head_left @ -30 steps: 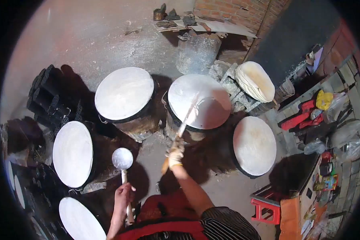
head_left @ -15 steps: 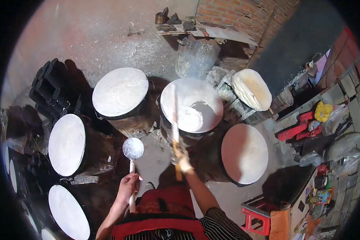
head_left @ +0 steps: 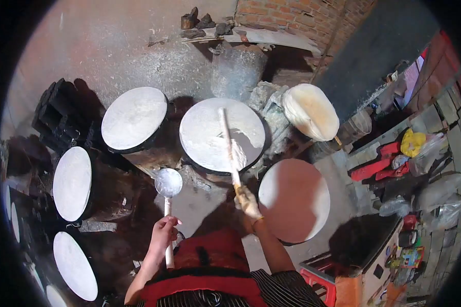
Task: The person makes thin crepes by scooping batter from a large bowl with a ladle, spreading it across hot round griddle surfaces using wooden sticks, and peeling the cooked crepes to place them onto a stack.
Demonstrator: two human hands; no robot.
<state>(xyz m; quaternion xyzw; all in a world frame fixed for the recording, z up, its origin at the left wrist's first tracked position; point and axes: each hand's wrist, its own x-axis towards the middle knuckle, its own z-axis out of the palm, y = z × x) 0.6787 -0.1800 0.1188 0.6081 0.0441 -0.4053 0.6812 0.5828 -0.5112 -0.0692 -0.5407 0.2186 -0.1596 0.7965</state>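
Note:
My left hand [head_left: 164, 230] is closed around the pale handle of a ladle [head_left: 168, 182], whose round bowl is coated white inside. The ladle is held upright in view, over the floor in front of me. In a pale glove, my right hand [head_left: 249, 202] grips a long wooden stick [head_left: 225, 130]. The stick reaches across the middle round griddle [head_left: 202, 123], which is covered in white batter. On its right side lies a darker bare patch [head_left: 245, 137], with a thick fold of batter [head_left: 238, 155] beside the stick.
More white-coated round griddles [head_left: 134, 116] [head_left: 72, 183] [head_left: 76, 266] stand at left, another griddle [head_left: 294, 199] at right. A pile of thin round sheets [head_left: 311, 112] sits behind. Black coal briquettes [head_left: 61, 112] are stacked by the wall. A red stool [head_left: 320, 286] stands lower right.
The stick has swung from nearly upright to a slant, and my right hand has shifted right and slightly up. My left hand still holds the ladle. The view has shifted a little.

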